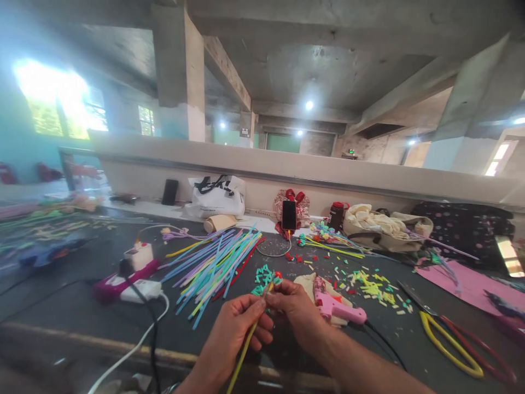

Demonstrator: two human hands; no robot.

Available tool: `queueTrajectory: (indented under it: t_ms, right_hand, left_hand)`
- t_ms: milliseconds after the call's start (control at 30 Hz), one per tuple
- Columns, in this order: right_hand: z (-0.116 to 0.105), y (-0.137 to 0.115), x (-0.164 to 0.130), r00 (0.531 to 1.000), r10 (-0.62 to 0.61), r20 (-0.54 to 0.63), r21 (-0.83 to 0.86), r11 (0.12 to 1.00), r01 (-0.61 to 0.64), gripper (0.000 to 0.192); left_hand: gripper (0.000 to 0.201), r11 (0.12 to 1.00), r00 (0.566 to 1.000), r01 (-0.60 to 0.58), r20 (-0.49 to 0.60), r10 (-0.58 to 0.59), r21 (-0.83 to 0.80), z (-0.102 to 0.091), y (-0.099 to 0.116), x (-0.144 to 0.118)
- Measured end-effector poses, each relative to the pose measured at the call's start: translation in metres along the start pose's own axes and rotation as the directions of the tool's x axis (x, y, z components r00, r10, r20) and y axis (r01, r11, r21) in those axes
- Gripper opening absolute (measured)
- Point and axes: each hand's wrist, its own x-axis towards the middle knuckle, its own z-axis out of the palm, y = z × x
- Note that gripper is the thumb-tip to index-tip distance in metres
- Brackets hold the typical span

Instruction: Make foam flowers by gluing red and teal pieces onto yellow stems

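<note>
My left hand pinches a thin yellow stick that runs down toward the bottom edge. My right hand holds the stick's upper tip, where small teal pieces and a red bit are attached. Both hands meet above the dark table. A pink glue gun lies just right of my right hand on a cloth. A pile of long coloured sticks lies left of the hands.
Cut coloured bits are scattered to the right. Yellow and red handled scissors lie at the right. A white power strip with cables sits left. A phone, bags and a bottle stand along the back ledge.
</note>
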Motion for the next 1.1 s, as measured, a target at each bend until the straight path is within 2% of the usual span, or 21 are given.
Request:
queueTrajectory:
  t_ms: [167, 333, 467, 600, 700, 800, 867, 967, 1100]
  right_hand:
    - [0.002, -0.002, 0.001, 1.0, -0.015, -0.028, 0.036, 0.999, 0.016, 0.019]
    - [0.007, -0.01, -0.004, 1.0, 0.015, -0.017, -0.006, 1.0, -0.015, 0.019]
    - [0.008, -0.011, -0.01, 0.999, 0.028, -0.037, -0.061, 0.998, -0.03, 0.025]
    - [0.005, -0.005, -0.017, 0.998, 0.058, 0.018, -0.172, 0.984, -0.054, 0.025]
    - [0.002, 0.001, -0.019, 0.993, 0.096, 0.066, -0.268, 0.961, -0.075, 0.031]
    - [0.003, 0.005, -0.02, 0.984, 0.103, 0.143, -0.284, 0.957, -0.059, 0.029]
    - [0.005, 0.004, -0.021, 0.976, 0.102, 0.191, -0.283, 0.958, -0.045, 0.024]
    - [0.009, 0.001, -0.022, 0.976, 0.115, 0.186, -0.335, 0.941, -0.047, 0.021]
    - [0.014, 0.004, -0.024, 0.975, 0.136, 0.175, -0.337, 0.939, -0.071, 0.015]
  left_hand:
    - [0.026, 1.0, 1.0, -0.009, 0.019, 0.009, -0.015, -0.002, 0.004, -0.001]
    - [0.024, 0.997, 0.998, -0.042, 0.051, 0.045, -0.066, -0.008, 0.008, -0.003]
    - [0.02, 0.994, 0.995, -0.104, 0.006, 0.104, -0.033, -0.013, 0.007, -0.003]
    - [0.02, 0.987, 0.988, -0.153, 0.004, 0.154, -0.045, -0.016, 0.008, -0.003]
    - [0.021, 0.984, 0.988, -0.156, 0.009, 0.157, -0.083, -0.016, 0.009, -0.003]
    - [0.016, 0.979, 0.983, -0.185, -0.038, 0.182, -0.089, -0.014, 0.007, -0.004]
    - [0.016, 0.975, 0.979, -0.202, -0.017, 0.201, -0.091, -0.013, 0.005, -0.004]
    - [0.016, 0.979, 0.987, -0.146, 0.049, 0.154, -0.142, -0.013, 0.001, -0.003]
    - [0.012, 0.971, 0.997, -0.071, -0.004, 0.072, -0.227, -0.017, -0.001, -0.002]
